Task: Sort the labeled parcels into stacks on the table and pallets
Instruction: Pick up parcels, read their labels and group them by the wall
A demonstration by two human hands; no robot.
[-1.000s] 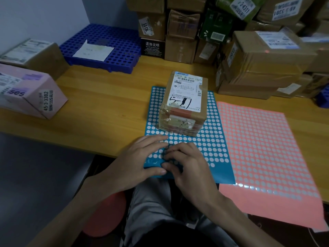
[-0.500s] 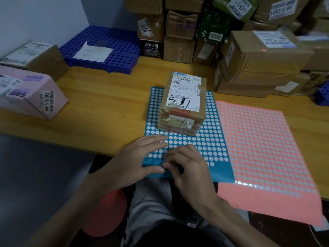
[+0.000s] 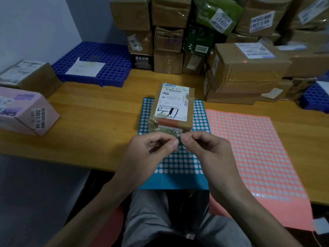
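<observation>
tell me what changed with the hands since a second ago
Both hands rose off the near end of the blue sticker sheet. The left hand and right hand now meet above it, just in front of the parcel, pinching a small pale piece between them, probably a peeled sticker. The parcel, the pink sticker sheet and the pink box stayed put.

Pinched item unidentifiably small
</observation>
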